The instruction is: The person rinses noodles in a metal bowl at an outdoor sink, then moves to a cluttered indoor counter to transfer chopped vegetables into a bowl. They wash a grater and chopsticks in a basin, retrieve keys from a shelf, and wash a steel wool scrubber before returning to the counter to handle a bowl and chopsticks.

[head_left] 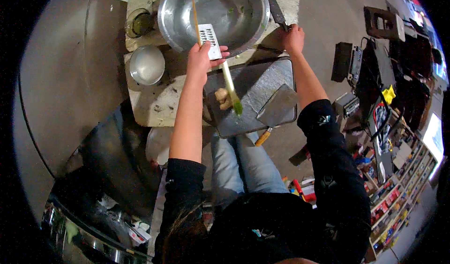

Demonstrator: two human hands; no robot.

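My left hand (206, 58) holds a small white grater (206, 35) with dark slots, thumb on top and fingers beneath, over the near rim of the large metal bowl (171, 22). A thin wooden stick (195, 16) runs along the grater's left edge, apparently in the same grip. My right hand (294, 40) is closed round the handle of a long dark kitchen knife (275, 7), which lies along the bowl's right side. Below my left hand, a leek-like stalk (228, 80) and a knob of ginger (223, 98) rest on a dark tray (222, 127).
A cleaver (277, 105) lies on the tray, its wooden handle (263, 136) jutting past the near edge. A small metal bowl (146, 65) and a glass jar (139, 23) stand left on the worn wooden table (157, 105). Green scraps stick inside the large bowl. Shelves (398, 198) stand right.
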